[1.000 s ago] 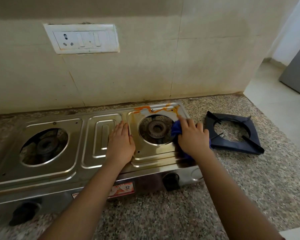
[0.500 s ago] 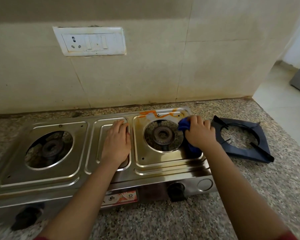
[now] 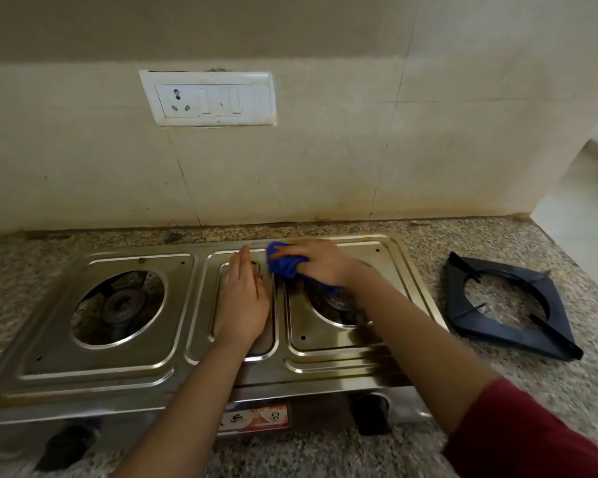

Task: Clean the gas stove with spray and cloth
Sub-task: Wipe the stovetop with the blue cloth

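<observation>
A two-burner steel gas stove (image 3: 94,370) lies on the granite counter. My left hand (image 3: 242,305) rests flat with straight fingers on the stove's middle panel. My right hand (image 3: 321,263) grips a bunched blue cloth (image 3: 283,263) and presses it on the back left corner of the right burner panel, near the stove's rear edge. My right forearm crosses over the right burner (image 3: 339,303) and hides most of it. The left burner (image 3: 120,307) sits uncovered in its round opening. No spray bottle is in view.
A black pan support (image 3: 508,339) lies on the counter (image 3: 480,384) to the right of the stove. Two black knobs (image 3: 370,414) face me on the stove's front. A white socket plate (image 3: 208,98) is on the tiled wall behind. The counter ends at the right, with floor beyond.
My right hand has swept the cloth from the right burner's right side along the back edge to its left corner. The orange streak there no longer shows. My left hand stays put.
</observation>
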